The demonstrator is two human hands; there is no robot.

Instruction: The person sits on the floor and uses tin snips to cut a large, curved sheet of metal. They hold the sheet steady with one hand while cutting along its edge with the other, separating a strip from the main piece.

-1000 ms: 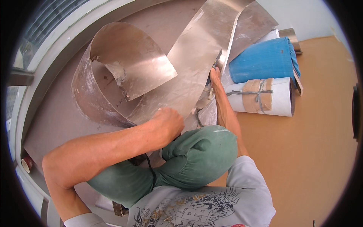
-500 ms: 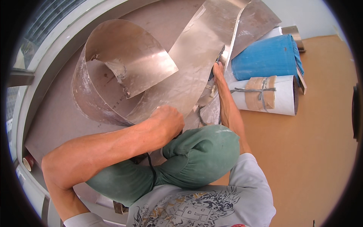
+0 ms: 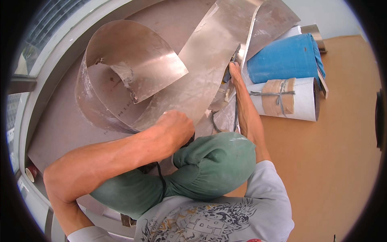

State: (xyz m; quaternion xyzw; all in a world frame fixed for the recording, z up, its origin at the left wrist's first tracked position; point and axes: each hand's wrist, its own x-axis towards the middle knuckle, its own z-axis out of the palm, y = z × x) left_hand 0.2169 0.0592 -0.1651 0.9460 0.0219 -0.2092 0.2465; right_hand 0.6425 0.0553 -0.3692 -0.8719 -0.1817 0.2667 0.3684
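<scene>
Head view shows the left hand [image 3: 176, 126] clenched over the near part of a long metal sheet [image 3: 203, 68] (anything inside that fist is hidden); the right hand [image 3: 235, 71] reaches to the sheet's right edge, its grip impossible to tell. Good handling would mean steadying the sheet, sparing skin its thin edge and minding the springy-looking metal loop [image 3: 147, 60] on the left.

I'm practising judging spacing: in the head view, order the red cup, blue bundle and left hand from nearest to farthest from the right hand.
From the right hand:
1. Blue bundle: immediately to its right.
2. Left hand: to its lower left.
3. Red cup: far lower left.
</scene>
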